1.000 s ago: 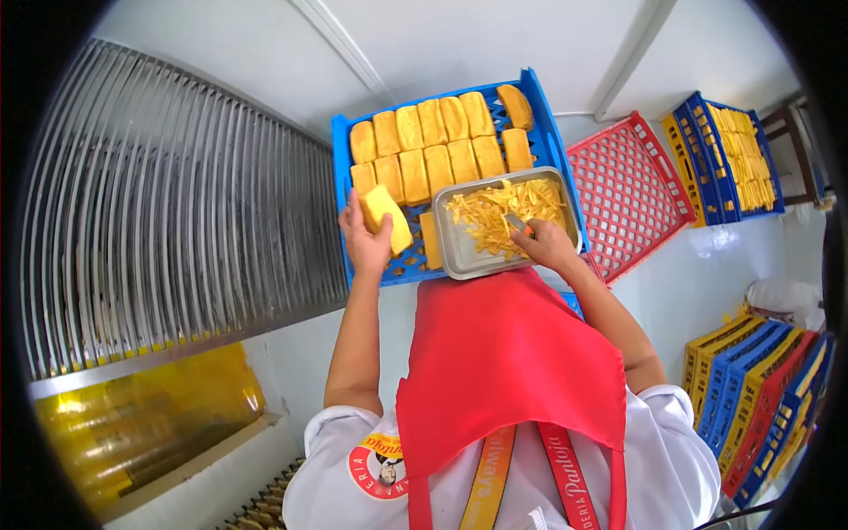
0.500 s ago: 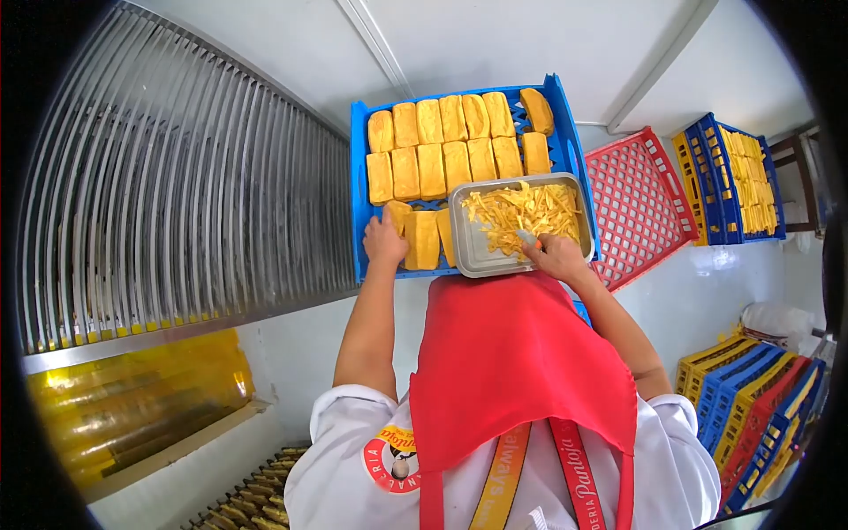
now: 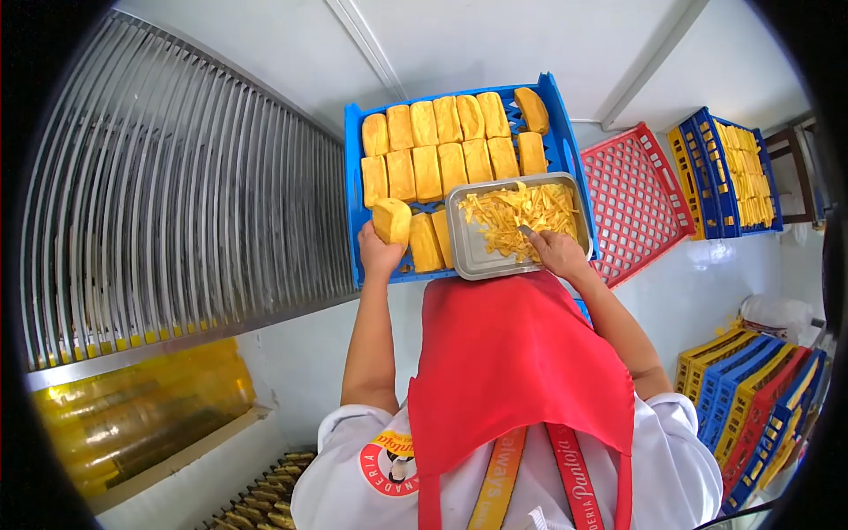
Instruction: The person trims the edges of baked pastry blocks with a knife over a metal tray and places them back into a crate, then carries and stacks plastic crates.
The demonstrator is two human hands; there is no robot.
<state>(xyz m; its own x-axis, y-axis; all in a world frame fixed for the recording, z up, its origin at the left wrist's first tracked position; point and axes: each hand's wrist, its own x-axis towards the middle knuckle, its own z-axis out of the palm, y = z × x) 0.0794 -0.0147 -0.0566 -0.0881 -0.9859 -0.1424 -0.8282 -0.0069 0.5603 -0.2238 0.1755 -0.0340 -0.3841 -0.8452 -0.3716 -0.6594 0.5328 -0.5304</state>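
Left hand (image 3: 380, 254) grips a loaf (image 3: 391, 221) left of the tray (image 3: 477, 254); right hand (image 3: 560, 254) holds a small blade (image 3: 527, 231) over the tray's shavings (image 3: 521, 210). A firm but gentle grip, fingers clear of the edge, should serve well. Bodyward of the tray, straps (image 3: 574, 468) read "always" and "Pantoja".

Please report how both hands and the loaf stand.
Left hand gripping yellow loaf. Right hand holding knife over yellow strips in metal tray. Tray covers near-right part of blue crate.
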